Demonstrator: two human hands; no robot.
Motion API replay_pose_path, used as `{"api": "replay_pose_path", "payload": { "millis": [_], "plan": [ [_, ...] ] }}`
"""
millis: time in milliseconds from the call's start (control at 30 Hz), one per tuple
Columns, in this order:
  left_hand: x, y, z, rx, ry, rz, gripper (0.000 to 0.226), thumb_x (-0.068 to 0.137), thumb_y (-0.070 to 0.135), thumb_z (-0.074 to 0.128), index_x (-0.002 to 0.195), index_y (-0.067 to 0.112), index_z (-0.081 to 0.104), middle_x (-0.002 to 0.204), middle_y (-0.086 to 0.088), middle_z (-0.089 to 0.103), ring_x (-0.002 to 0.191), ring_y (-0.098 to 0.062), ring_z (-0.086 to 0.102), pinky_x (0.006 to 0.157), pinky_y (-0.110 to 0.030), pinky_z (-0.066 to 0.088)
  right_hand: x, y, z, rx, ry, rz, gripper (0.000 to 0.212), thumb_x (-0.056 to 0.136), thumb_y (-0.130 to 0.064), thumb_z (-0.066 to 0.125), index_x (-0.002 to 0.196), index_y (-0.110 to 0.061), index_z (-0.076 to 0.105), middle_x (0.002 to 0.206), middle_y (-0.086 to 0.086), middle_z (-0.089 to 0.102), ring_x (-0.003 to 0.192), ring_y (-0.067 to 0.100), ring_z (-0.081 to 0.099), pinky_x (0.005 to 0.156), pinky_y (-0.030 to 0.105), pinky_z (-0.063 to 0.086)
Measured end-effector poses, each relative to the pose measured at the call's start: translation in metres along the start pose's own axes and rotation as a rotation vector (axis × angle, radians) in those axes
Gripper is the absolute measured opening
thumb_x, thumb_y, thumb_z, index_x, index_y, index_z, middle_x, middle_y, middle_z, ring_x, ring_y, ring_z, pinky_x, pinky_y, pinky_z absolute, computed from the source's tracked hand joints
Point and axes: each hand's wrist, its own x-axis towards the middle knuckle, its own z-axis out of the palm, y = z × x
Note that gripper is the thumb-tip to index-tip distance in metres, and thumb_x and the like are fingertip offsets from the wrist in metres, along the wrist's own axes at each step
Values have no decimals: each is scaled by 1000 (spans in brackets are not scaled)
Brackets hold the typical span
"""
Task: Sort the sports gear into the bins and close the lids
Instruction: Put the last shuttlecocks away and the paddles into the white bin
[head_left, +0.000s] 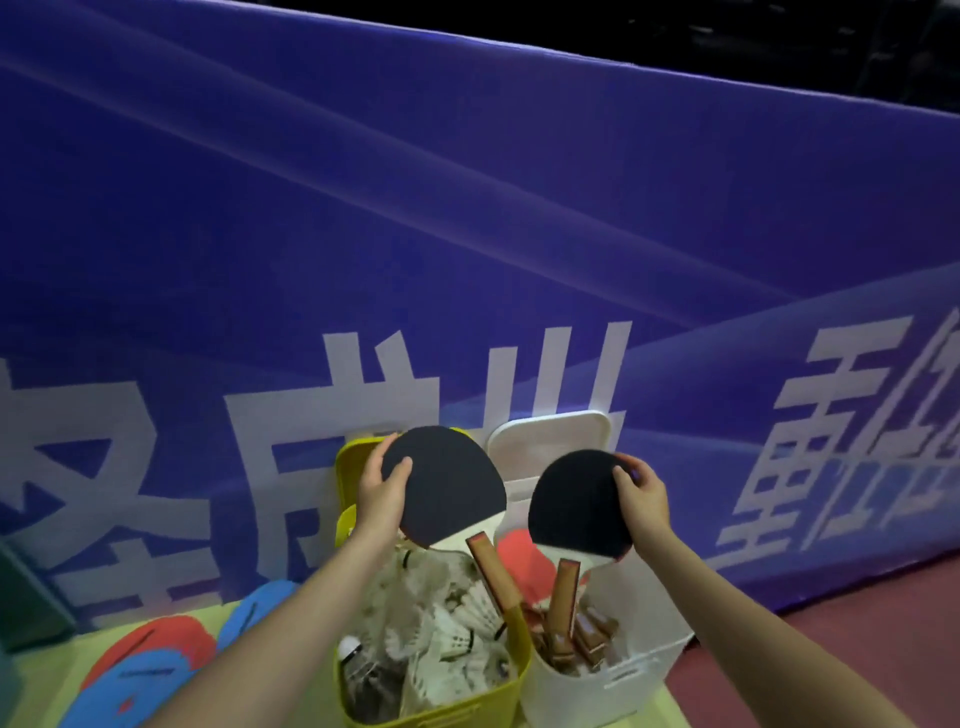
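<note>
My left hand (382, 491) grips the edge of a black-faced table tennis paddle (449, 486), held above the yellow bin (441, 709) full of white shuttlecocks (441, 623). My right hand (641, 493) grips a second black paddle (574, 506) by its blade, handle down, over the white bin (592, 693). Several paddles with brown handles lie in the white bin. Both lids stand open behind the bins: the yellow lid (349, 467) and the white lid (550, 436).
Red and blue paddle covers (156, 660) lie on the pale yellow mat (41, 691) at the lower left. A blue banner barrier (467, 234) with white characters stands right behind the bins. Red floor (857, 649) lies to the right.
</note>
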Motion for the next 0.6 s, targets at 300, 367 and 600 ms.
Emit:
{"api": "replay_pose_path", "payload": {
  "millis": [300, 367, 600],
  "plan": [
    [-17, -55, 54, -50, 247, -148, 37, 97, 17, 52, 132, 29, 51, 131, -4, 54, 112, -24, 54, 92, -41, 50, 38, 87, 13, -98, -269, 140, 27, 98, -18, 48, 123, -17, 57, 118, 3, 59, 117, 24, 52, 100, 41, 43],
    [-20, -63, 54, -34, 277, -164, 37, 97, 18, 52, 132, 30, 50, 131, -2, 53, 114, -24, 54, 95, -43, 49, 41, 95, 27, -131, -360, 138, 26, 98, -20, 47, 122, -20, 58, 117, 2, 60, 116, 23, 53, 102, 42, 43],
    [-12, -79, 55, 75, 303, -129, 37, 97, 16, 51, 132, 30, 50, 127, 3, 52, 109, -17, 53, 77, -27, 49, 57, 135, 82, -96, -426, 249, 25, 100, -18, 43, 120, -21, 57, 115, 1, 59, 117, 27, 53, 103, 44, 40]
  ]
}}
